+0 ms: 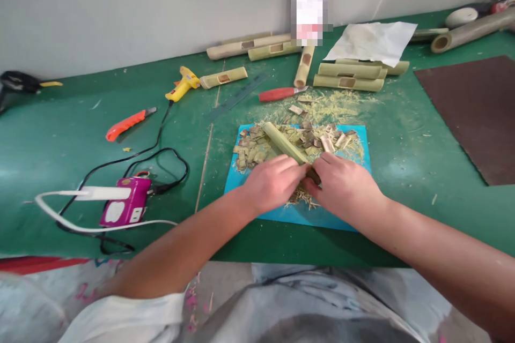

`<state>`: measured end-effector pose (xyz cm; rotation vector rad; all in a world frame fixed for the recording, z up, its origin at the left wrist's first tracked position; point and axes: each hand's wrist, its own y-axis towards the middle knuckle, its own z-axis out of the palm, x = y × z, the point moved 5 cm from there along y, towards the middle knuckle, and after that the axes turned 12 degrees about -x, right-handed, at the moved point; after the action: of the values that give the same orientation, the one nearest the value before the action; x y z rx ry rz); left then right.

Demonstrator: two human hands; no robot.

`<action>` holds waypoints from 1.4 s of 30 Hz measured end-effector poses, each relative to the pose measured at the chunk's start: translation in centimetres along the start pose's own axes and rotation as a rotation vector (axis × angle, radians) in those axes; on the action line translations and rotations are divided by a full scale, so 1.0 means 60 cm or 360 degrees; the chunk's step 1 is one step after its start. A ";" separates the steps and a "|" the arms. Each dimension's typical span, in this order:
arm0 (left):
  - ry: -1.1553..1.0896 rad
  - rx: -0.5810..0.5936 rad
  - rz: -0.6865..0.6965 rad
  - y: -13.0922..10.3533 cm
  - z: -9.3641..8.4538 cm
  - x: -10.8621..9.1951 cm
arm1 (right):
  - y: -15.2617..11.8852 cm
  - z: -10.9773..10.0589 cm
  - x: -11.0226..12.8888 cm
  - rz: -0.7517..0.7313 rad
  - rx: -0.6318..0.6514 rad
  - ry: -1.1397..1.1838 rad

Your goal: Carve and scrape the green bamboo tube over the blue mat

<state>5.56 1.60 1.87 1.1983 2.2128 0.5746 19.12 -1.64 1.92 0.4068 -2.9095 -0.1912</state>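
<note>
A pale green bamboo tube (284, 140) slants across a blue sheet (241, 185), its far end pointing up and to the left. My left hand (277, 181) is closed round its near part. Close against it, my right hand (341, 179) grips the near end, where a darker patch shows between the hands; I cannot tell whether that is bamboo or something separate. Both hands hide much of that end. Bamboo chips (251, 147) and shavings lie on the sheet around the tube.
Beyond the sheet lie a red-handled knife (277, 94) and cut bamboo tubes (348, 82). Leftward are an orange utility knife (127, 124), a yellow glue gun (183, 84) and a purple power strip (127, 201) with cords. A dark brown sheet (475, 118) lies right.
</note>
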 end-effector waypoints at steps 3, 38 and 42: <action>-0.0008 -0.0068 -0.0051 0.001 -0.001 0.009 | -0.003 -0.002 0.000 0.0021 0.0017 -0.0041; 0.0079 -0.0177 -0.0007 0.001 0.000 0.024 | -0.002 -0.015 0.007 0.0062 0.0194 -0.0188; 0.0058 -0.0244 -0.0060 0.001 -0.002 0.032 | -0.004 -0.016 0.006 0.0045 0.0172 -0.0203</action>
<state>4.66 3.28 1.45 1.0733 2.1733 0.7420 19.06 -2.09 2.87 0.3831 -3.0589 -0.0573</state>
